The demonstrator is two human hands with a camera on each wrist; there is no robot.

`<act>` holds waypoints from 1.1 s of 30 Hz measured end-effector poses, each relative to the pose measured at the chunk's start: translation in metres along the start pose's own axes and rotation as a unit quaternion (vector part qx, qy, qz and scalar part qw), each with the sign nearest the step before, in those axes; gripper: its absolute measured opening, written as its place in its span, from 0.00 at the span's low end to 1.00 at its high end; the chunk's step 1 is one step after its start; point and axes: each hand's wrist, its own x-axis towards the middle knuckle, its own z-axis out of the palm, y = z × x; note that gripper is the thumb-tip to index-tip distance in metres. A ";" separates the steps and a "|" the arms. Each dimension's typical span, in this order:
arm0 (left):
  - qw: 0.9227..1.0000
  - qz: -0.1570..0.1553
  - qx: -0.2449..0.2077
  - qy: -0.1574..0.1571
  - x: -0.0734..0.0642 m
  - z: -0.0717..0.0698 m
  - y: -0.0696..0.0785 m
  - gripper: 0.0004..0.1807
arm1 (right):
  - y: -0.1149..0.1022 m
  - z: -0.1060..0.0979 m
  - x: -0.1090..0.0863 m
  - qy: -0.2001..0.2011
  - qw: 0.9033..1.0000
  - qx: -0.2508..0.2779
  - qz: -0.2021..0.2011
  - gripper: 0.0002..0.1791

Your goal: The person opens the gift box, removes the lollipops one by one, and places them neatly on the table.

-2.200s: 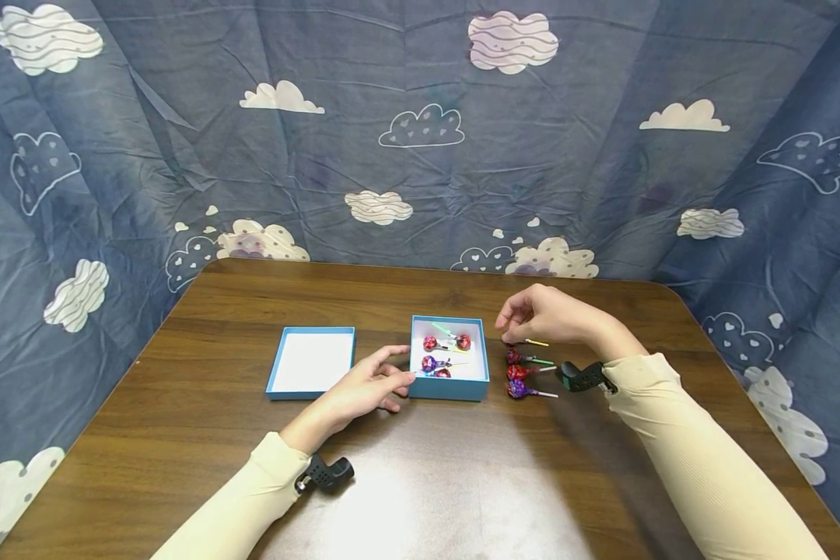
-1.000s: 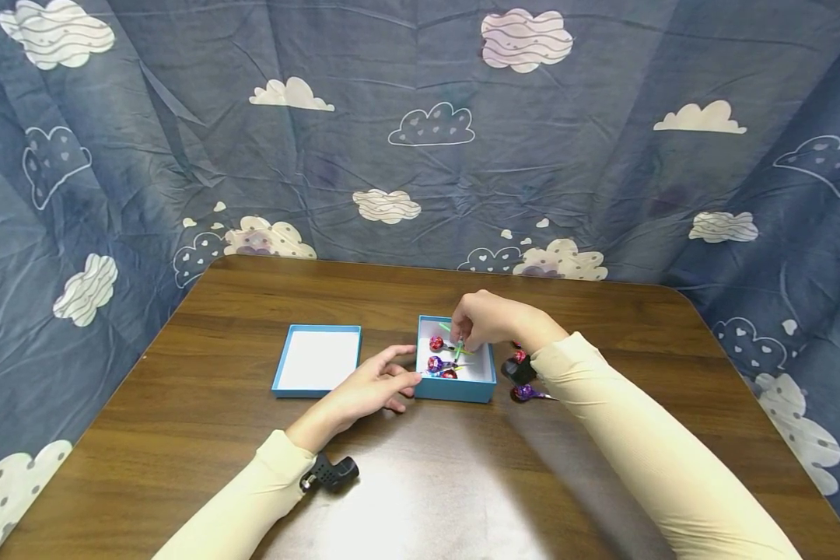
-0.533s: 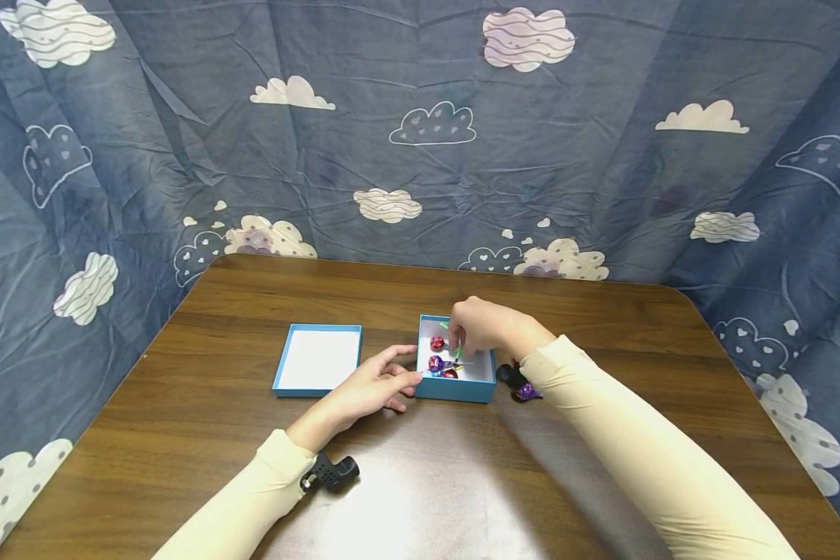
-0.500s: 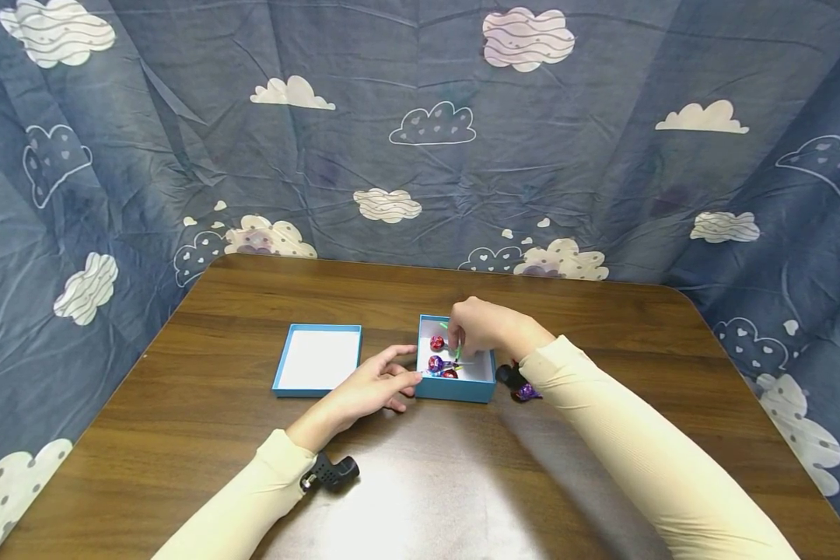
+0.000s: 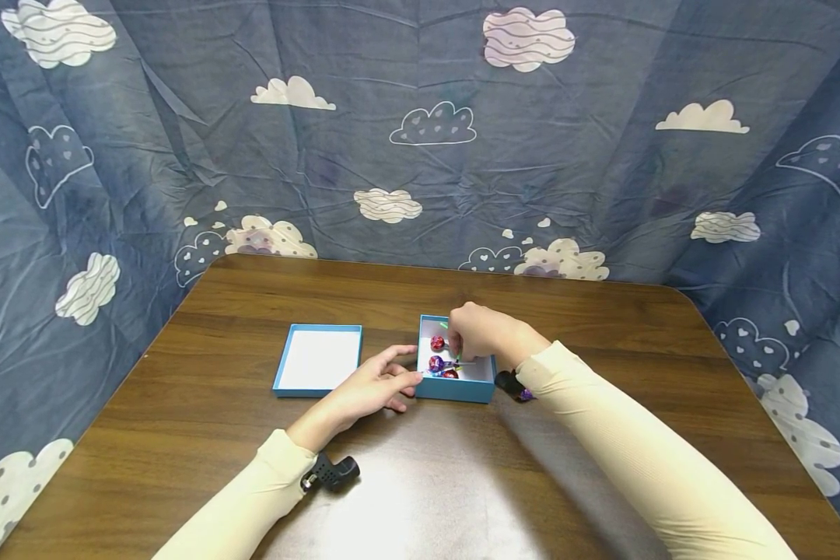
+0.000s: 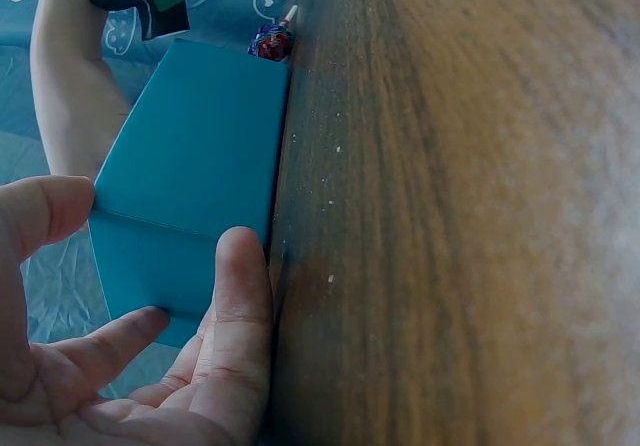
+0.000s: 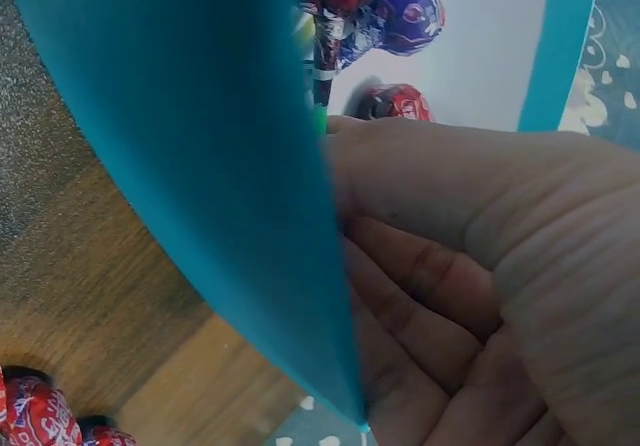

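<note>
pinching lolly [image 7: 321,118], r fingers [image 7: 430,266], lid [image 5: 320,358] head cam only

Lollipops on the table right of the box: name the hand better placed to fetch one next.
Right hand, probably, once it releases the green lollipop stick: it is nearer those lollipops, while the left hand touches the opposite side of the blue box.

The left hand [image 6: 190,396] touches a blue box [image 6: 200,136] on the brown desk [image 6: 440,206]. A lollipop [image 6: 272,43] peeks out behind.
</note>
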 end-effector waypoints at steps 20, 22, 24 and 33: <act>1.000 0.001 0.001 0.004 0.001 0.000 -0.002 0.36 | 0.002 0.002 -0.004 0.020 1.000 -0.005 -0.003 0.13; 1.000 0.001 0.000 0.004 0.002 0.001 -0.002 0.36 | 0.002 0.002 -0.004 0.024 1.000 -0.005 -0.007 0.13; 1.000 0.001 -0.001 0.004 0.002 0.001 -0.002 0.36 | 0.002 0.001 -0.005 0.028 1.000 -0.007 -0.012 0.13; 1.000 0.001 0.002 0.001 0.001 0.000 -0.001 0.36 | -0.003 -0.001 -0.013 0.044 0.998 -0.034 -0.010 0.14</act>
